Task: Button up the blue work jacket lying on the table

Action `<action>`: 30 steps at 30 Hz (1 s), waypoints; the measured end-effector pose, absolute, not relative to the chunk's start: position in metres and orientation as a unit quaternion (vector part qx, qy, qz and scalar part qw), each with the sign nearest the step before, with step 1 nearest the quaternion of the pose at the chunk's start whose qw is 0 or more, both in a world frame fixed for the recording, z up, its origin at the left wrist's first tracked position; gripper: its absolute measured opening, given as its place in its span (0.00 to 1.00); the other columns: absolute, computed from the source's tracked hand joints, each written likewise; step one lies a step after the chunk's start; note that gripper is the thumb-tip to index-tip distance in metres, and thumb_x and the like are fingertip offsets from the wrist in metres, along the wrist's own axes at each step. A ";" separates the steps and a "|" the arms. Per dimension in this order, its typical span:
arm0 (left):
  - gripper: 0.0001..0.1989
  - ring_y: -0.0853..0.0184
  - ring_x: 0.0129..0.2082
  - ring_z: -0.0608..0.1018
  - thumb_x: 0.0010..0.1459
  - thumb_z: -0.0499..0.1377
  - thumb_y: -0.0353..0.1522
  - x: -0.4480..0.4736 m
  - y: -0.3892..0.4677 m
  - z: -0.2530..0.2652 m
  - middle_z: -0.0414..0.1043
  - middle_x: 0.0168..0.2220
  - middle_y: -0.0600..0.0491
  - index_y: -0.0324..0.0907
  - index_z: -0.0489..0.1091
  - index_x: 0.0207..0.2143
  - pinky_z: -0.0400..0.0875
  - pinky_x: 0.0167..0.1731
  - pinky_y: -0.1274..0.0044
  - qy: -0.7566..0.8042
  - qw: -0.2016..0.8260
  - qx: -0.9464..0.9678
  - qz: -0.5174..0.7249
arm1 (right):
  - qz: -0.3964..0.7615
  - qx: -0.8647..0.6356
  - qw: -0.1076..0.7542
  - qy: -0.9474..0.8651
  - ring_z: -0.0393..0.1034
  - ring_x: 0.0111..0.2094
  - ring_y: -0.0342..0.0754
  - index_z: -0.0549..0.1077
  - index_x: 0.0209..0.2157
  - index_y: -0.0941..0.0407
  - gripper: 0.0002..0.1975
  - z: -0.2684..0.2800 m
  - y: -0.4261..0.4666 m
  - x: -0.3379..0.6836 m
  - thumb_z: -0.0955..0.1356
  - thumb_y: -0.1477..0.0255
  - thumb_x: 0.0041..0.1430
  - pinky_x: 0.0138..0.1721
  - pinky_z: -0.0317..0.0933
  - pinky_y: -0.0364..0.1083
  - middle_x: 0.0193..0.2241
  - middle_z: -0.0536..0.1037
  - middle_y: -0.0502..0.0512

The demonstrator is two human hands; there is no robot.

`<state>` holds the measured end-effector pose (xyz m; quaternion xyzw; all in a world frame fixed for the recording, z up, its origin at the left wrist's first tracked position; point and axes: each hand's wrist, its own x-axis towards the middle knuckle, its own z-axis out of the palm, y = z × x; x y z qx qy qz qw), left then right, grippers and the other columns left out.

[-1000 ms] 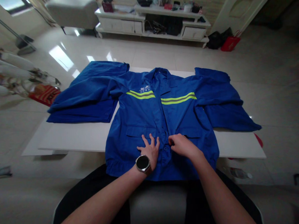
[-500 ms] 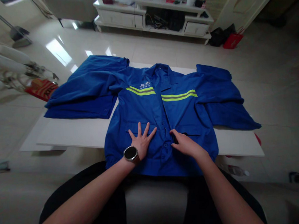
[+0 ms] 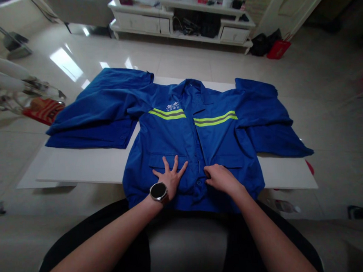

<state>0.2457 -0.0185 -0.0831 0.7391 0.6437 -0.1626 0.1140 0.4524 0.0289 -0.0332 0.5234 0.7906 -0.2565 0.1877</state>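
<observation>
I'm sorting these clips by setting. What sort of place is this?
Most likely a home living room: a low white media cabinet cluttered with household items, glossy floor tiles, and a white table where both hands rest on a blue work jacket.

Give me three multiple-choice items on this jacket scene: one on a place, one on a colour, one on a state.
1. Where does the left hand rest?
A. on the jacket's lower front, beside the placket
B. on the collar
C. on the bare table

2. What colour are the stripes across the jacket chest?
A. red
B. yellow-green
C. white

3. How is the left hand held?
A. in a fist
B. gripping a sleeve
C. flat, fingers spread

Answers:
1 A, the palm lies on the blue cloth near the hem, left of the buttons, across from the right hand.
2 B, two bright yellow-green bands cross the chest.
3 C, the fingers fan out flat on the fabric.
</observation>
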 end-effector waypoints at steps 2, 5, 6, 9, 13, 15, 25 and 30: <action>0.39 0.25 0.69 0.46 0.66 0.48 0.24 0.248 -0.021 -0.068 0.35 0.76 0.48 0.67 0.43 0.72 0.67 0.45 0.35 0.636 0.136 0.734 -0.193 | -0.271 0.522 0.196 0.785 0.74 0.37 0.49 0.74 0.33 0.55 0.04 -0.032 0.027 0.452 0.72 0.73 0.55 0.31 0.51 0.44 0.33 0.78 0.53; 0.47 0.24 0.67 0.50 0.57 0.65 0.27 0.249 -0.021 -0.045 0.42 0.74 0.44 0.62 0.48 0.72 0.67 0.46 0.36 0.609 0.172 0.739 -0.231 | -0.313 0.514 0.204 0.772 0.74 0.37 0.49 0.75 0.30 0.54 0.08 -0.030 0.025 0.452 0.74 0.65 0.56 0.31 0.51 0.44 0.32 0.78 0.52; 0.50 0.25 0.67 0.53 0.52 0.69 0.28 0.248 -0.020 -0.040 0.46 0.73 0.42 0.61 0.51 0.72 0.68 0.46 0.37 0.599 0.180 0.745 -0.232 | -0.322 0.513 0.202 0.770 0.73 0.37 0.49 0.76 0.30 0.53 0.10 -0.029 0.025 0.452 0.73 0.62 0.58 0.32 0.52 0.44 0.32 0.79 0.52; 0.46 0.36 0.63 0.63 0.47 0.73 0.35 0.242 -0.012 -0.031 0.57 0.67 0.41 0.56 0.60 0.67 0.70 0.48 0.44 0.583 0.189 0.767 -0.191 | -0.294 0.544 0.166 0.768 0.73 0.38 0.49 0.78 0.36 0.50 0.11 -0.027 0.026 0.451 0.69 0.58 0.64 0.33 0.54 0.45 0.35 0.79 0.51; 0.34 0.45 0.62 0.65 0.54 0.68 0.42 0.239 -0.001 -0.029 0.59 0.66 0.40 0.48 0.66 0.62 0.68 0.54 0.50 0.569 0.180 0.793 -0.118 | -0.188 0.586 0.100 0.782 0.70 0.46 0.51 0.76 0.44 0.52 0.11 -0.027 0.030 0.446 0.67 0.62 0.67 0.39 0.59 0.46 0.44 0.76 0.55; 0.37 0.42 0.67 0.59 0.58 0.65 0.41 0.242 0.002 -0.029 0.53 0.70 0.42 0.48 0.59 0.67 0.66 0.56 0.48 0.577 0.190 0.787 -0.104 | -0.151 0.584 0.091 0.793 0.67 0.50 0.52 0.77 0.42 0.54 0.10 -0.028 0.032 0.444 0.67 0.64 0.66 0.42 0.61 0.46 0.48 0.73 0.57; 0.37 0.38 0.73 0.44 0.66 0.50 0.54 0.186 0.047 -0.034 0.40 0.75 0.45 0.52 0.50 0.72 0.44 0.65 0.42 0.696 0.265 0.665 -0.046 | -0.185 0.570 0.137 0.789 0.72 0.45 0.51 0.76 0.42 0.54 0.13 -0.030 0.035 0.447 0.62 0.78 0.61 0.39 0.61 0.46 0.46 0.75 0.57; 0.40 0.32 0.68 0.56 0.68 0.41 0.54 0.087 0.072 -0.041 0.49 0.71 0.30 0.36 0.53 0.70 0.51 0.62 0.41 0.840 0.161 0.518 -0.025 | -0.213 0.583 0.139 0.772 0.74 0.47 0.54 0.78 0.41 0.54 0.15 -0.025 0.038 0.447 0.62 0.78 0.60 0.41 0.63 0.47 0.45 0.78 0.57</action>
